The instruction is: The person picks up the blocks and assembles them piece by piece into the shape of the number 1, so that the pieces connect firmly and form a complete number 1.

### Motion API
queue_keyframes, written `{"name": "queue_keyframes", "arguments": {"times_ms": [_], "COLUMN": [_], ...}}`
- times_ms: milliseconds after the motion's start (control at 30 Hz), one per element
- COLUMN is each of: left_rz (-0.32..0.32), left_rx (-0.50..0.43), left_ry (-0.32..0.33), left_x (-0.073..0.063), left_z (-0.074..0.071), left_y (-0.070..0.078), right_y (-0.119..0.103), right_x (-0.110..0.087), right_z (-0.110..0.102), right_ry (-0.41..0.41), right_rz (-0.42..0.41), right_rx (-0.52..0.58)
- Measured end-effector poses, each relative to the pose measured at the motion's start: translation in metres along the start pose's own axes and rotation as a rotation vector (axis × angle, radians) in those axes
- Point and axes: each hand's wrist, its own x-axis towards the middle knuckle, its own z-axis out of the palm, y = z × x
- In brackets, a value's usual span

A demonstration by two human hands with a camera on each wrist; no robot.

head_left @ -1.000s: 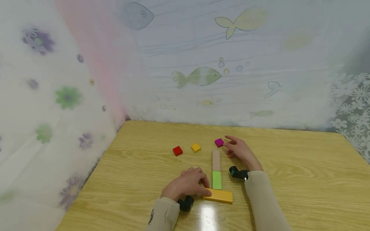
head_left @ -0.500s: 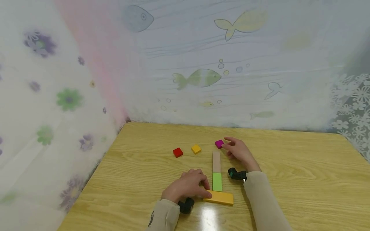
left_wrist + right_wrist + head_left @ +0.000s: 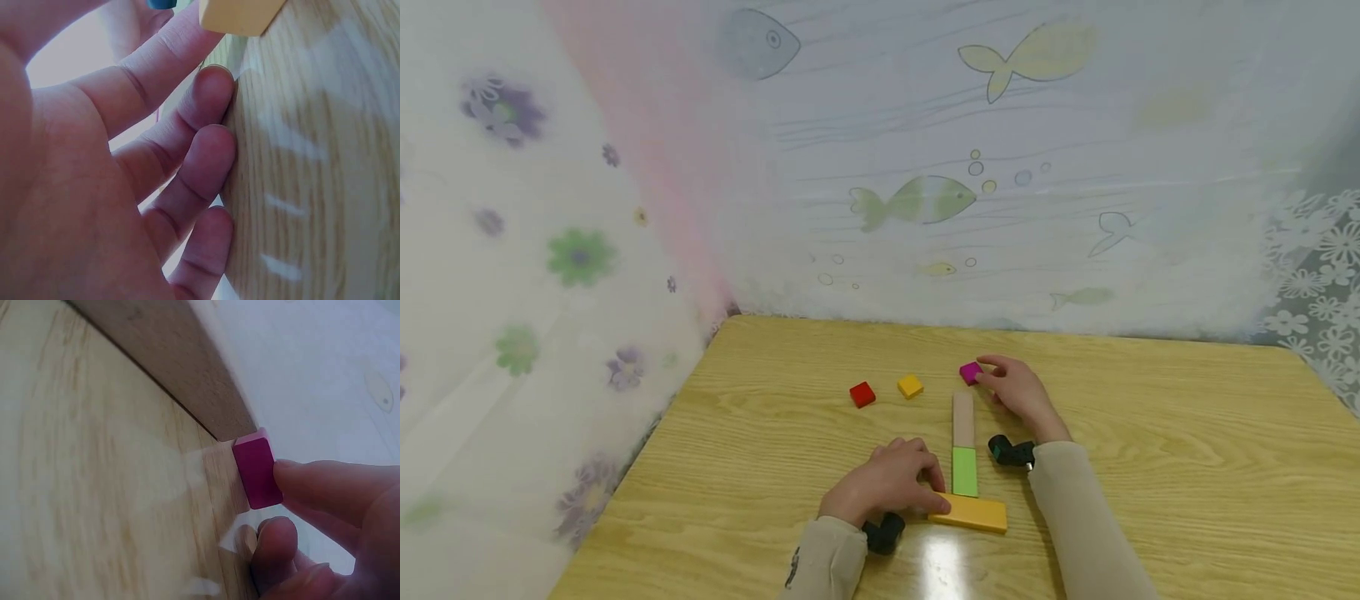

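Hands, two: the left hand (image 3: 889, 477) grips the left end of an orange block (image 3: 976, 515) lying on the table (image 3: 1150, 433); the right hand (image 3: 1018, 390) pinches a magenta block (image 3: 969, 372) just past the far end of a bare-wood block (image 3: 962, 420). Remaining blocks, left to right: a red block (image 3: 862, 395), square; a yellow block (image 3: 911, 387), square; a green block (image 3: 965, 472), end to end with the bare-wood block, at the orange block's far edge.

crosswise block (image 3: 976, 513) laid on table (image 3: 1165, 417), two blocks (image 3: 965, 472) lined behind it, two tiles (image 3: 862, 394) set left, third tile (image 3: 970, 372) placed beyond
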Motion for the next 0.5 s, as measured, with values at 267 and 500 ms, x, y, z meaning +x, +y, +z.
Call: {"name": "queue_keyframes", "arguments": {"times_ms": [267,500], "left_rz": [-0.010,-0.004], "left_rx": [0.009,0.007], "left_ry": [-0.005,-0.003], "left_x": [-0.0011,-0.0007], "left_z": [-0.0028,-0.0011], "left_y": [0.0013,0.0012], "right_y": [-0.0016,-0.0010], "right_x": [0.0003,-0.0005], "right_z": [0.0017,0.0020], "right_ry": [0.007,0.015], "right_rz": [-0.032,-0.040], "right_rx": [-0.023,-0.035]}}
